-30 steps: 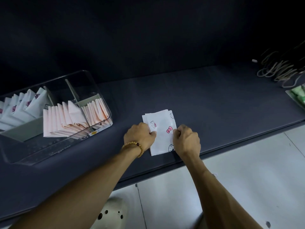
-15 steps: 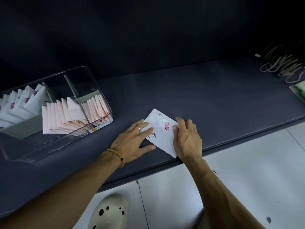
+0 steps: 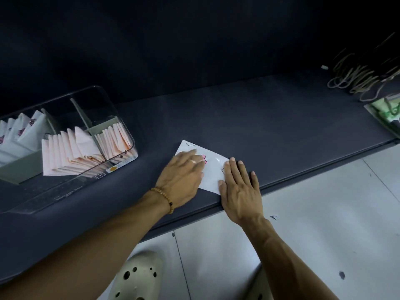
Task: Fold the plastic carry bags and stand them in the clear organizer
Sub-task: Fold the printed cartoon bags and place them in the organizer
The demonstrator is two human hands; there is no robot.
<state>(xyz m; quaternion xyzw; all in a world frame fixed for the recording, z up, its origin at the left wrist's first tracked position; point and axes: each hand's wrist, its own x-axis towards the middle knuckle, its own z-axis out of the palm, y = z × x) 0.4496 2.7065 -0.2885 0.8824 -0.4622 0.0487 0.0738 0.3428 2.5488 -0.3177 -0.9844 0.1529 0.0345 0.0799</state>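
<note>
Left hand (image 3: 184, 176) and right hand (image 3: 239, 187) spread flat, pressing folded cartoon-print plastic bag (image 3: 213, 169) on dark table (image 3: 281, 126), clear organizer (image 3: 127, 135) of folded bags far left

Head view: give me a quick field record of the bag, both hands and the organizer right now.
bag: white printed bag, folded, flat on the dark counter near its front edge
left hand: left hand flat, fingers straight, pressing the bag's left part
right hand: right hand flat, pressing the bag's right edge
organizer: clear organizer to the left, apart from the bag
organizer contents: folded pink bags and white bags standing in compartments
</note>
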